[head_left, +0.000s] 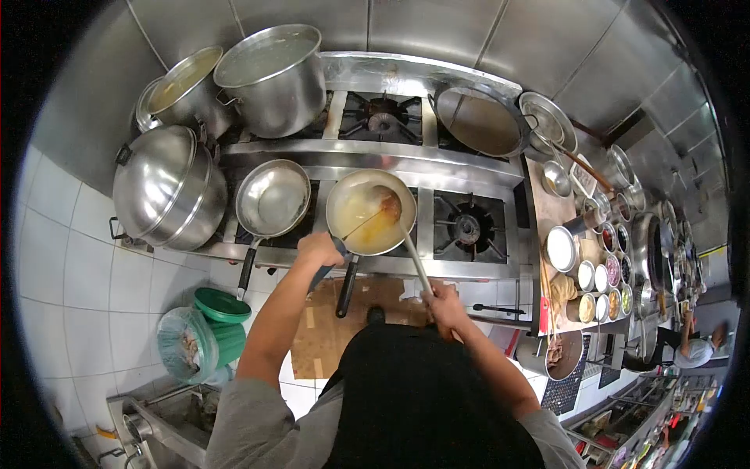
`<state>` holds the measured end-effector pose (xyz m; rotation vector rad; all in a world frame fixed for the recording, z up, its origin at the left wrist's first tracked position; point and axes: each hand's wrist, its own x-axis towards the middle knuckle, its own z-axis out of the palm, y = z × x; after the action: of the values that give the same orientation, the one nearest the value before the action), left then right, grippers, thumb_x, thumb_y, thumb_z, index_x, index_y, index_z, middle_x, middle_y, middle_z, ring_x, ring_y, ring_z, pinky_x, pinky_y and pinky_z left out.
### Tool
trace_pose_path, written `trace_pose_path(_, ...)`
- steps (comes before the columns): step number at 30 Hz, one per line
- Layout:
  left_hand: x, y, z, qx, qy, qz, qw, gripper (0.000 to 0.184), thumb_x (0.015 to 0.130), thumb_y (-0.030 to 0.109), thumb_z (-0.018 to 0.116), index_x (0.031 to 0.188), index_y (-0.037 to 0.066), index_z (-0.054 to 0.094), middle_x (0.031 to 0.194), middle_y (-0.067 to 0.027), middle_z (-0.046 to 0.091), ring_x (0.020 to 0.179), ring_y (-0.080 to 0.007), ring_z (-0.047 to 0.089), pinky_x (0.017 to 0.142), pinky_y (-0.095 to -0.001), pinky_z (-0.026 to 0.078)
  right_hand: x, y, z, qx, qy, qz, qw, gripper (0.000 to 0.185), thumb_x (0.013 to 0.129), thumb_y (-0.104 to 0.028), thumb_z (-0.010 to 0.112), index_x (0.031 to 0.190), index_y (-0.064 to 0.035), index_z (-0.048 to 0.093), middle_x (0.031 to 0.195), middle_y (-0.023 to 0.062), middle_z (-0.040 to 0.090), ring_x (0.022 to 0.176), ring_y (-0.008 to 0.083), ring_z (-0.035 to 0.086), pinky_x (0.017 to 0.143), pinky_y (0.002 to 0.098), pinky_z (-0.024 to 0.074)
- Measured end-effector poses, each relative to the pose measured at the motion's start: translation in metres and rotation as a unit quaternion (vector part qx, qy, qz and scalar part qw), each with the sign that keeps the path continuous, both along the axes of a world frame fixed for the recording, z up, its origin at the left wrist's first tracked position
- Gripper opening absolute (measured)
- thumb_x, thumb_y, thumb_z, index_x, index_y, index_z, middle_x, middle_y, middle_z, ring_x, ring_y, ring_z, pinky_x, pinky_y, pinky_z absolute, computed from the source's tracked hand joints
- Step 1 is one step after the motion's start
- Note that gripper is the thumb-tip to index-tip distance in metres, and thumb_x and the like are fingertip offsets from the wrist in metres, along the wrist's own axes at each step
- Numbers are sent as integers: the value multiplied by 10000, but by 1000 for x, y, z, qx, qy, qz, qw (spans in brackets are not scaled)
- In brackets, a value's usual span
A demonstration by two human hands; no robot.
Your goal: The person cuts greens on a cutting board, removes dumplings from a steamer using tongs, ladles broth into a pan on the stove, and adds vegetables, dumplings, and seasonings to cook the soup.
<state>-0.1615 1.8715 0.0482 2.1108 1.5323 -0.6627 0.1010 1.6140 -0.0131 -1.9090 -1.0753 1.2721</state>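
My right hand (445,306) is closed round the long handle of a ladle (416,264). The ladle's bowl rests in a light-coloured frying pan (333,213) and holds something orange-brown. Pale liquid with a yellow-orange streak lies in the pan, which sits on the front stove with its black handle toward me. In my left hand (319,250) is a dark-handled tool (323,270) with a thin shaft that reaches to the ladle's bowl; its tip is too small to make out. A second frying pan (273,198) stands just left, untouched.
Large steel pots (281,94) and a domed steamer (168,187) stand at left. A bare burner (467,228) is right of the pan, a wok (478,121) behind it. Ingredient tubs (586,276) line the right counter. A green bin (226,341) stands lower left; another person (694,352) is far right.
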Motion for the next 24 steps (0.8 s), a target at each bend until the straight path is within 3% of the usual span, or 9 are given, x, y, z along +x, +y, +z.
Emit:
trace_pose_path(2, 2, 0, 6, -7, -4, 6, 1000, 659, 624, 442, 822, 1158, 68, 730, 1190, -142, 723, 1089, -304, 699, 913, -403, 558, -8, 1, 26, -102, 290, -86, 948, 241, 939, -205, 645, 1082, -11, 631, 765, 106, 625, 637, 205, 616, 583, 354, 522)
trace_pose_path(3, 1, -1, 10, -12, -7, 9, 1000, 662, 624, 446, 822, 1160, 68, 730, 1194, -144, 722, 1090, -306, 699, 916, -404, 557, -5, 3, 32, -86, 392, -102, 910, 165, 963, -202, 636, 973, -43, 595, 732, 4, 524, 582, 69, 494, 523, 246, 447)
trace_pose_path(6, -3, -1, 14, -22, -5, 12, 1000, 687, 620, 473, 826, 1156, 56, 729, 1192, -154, 722, 1091, -313, 698, 921, -408, 554, 2, 13, 36, -123, 514, -159, 834, 161, 972, -188, 625, 979, -34, 580, 754, 19, 548, 564, 94, 497, 510, 260, 447)
trace_pose_path(10, -4, 3, 7, -21, -20, 4, 1000, 736, 614, 517, 835, 1153, 27, 725, 1179, -171, 723, 1090, -321, 697, 919, -414, 553, -5, 14, 70, -86, 383, -134, 910, 144, 971, -149, 614, 1038, -25, 588, 776, 35, 567, 560, 98, 497, 497, 266, 437)
trace_pose_path(13, -1, 1, 7, -14, -22, 14, 1000, 751, 618, 528, 838, 1150, 11, 723, 1171, -181, 724, 1084, -325, 698, 918, -415, 553, -4, 15, 90, -96, 235, -82, 964, 239, 965, -129, 601, 1167, -2, 596, 765, 35, 577, 552, 106, 512, 486, 274, 439)
trace_pose_path(17, 2, 4, -1, -23, -9, 5, 1000, 742, 622, 525, 839, 1152, 17, 726, 1186, -171, 721, 1088, -317, 697, 916, -409, 554, 8, 11, 96, -47, 129, -30, 990, 385, 965, -131, 583, 1330, -10, 562, 733, 24, 573, 530, 89, 518, 479, 280, 450)
trace_pose_path(20, 5, 4, 1, -34, 1, -11, 999, 740, 618, 529, 840, 1153, 29, 729, 1194, -166, 719, 1094, -312, 695, 917, -408, 553, 10, 14, 122, -36, 74, -8, 997, 430, 947, -147, 607, 1345, 5, 544, 761, 113, 637, 572, 195, 608, 548, 348, 515)
trace_pose_path(23, 5, 3, 4, -32, 8, -21, 999, 764, 613, 545, 839, 1148, 11, 728, 1179, -187, 718, 1077, -328, 699, 907, -417, 557, 16, 14, 106, 35, -67, 36, 997, 480, 926, -163, 630, 1361, 6, 522, 846, 267, 682, 730, 396, 691, 684, 457, 558)
trace_pose_path(24, 2, 2, 4, -23, -4, -26, 999, 790, 610, 560, 837, 1138, -17, 724, 1158, -210, 719, 1055, -347, 705, 895, -424, 561, 16, 13, 100, 69, -120, 38, 990, 470, 927, -166, 628, 1353, 7, 531, 821, 259, 677, 721, 380, 691, 681, 452, 554)
